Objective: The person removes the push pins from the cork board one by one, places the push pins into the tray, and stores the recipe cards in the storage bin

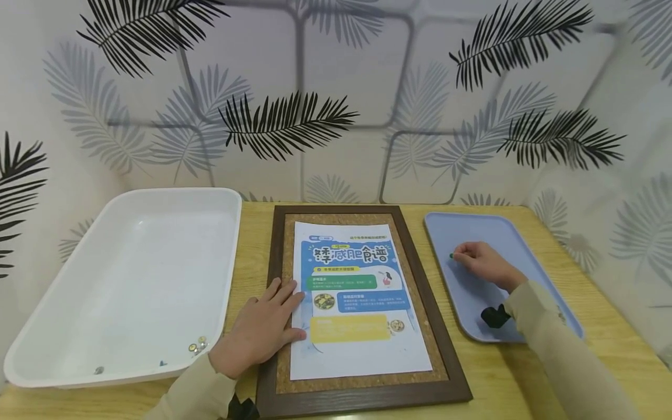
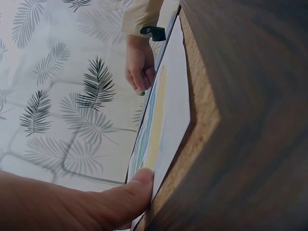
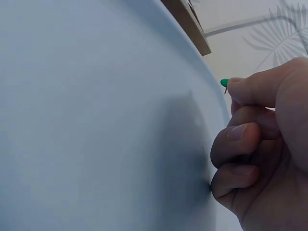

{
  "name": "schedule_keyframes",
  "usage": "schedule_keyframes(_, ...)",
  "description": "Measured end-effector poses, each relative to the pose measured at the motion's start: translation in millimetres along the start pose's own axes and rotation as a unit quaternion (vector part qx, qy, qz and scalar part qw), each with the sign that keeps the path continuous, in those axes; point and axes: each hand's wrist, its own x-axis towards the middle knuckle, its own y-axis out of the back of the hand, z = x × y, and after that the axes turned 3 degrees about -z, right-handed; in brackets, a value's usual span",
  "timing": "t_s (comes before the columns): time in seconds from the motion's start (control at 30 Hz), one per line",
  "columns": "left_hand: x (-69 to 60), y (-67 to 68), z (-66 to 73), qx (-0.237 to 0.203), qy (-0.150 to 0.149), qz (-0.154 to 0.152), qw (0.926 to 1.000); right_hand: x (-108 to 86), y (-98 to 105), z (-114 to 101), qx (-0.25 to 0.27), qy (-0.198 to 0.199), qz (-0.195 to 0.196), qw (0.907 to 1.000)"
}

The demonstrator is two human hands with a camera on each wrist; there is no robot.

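The left hand lies with fingers spread and extended across the left side of a framed corkboard, its thumb on the edge of a printed sheet. The right hand, other fingers curled, pinches a green-headed pin between thumb and forefinger, over a pale blue tray. The corkboard's raised right edge stands between pin and sheet. Left of the board, a white basin holds a few small pieces.
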Motion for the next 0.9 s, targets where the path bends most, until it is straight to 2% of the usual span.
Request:
schedule_keyframes(0.57,2.0,-0.3,0.6,-0.001,-0.001,-0.004,1.0,-9.0,4.6,7.2,-0.003,-0.021,0.004,0.9998)
schedule_keyframes(0.9,0.0,-0.4,0.5,0.003,-0.002,-0.004,1.0,-6.7,5.1,4.9,-0.044,-0.026,-0.002,0.9987)
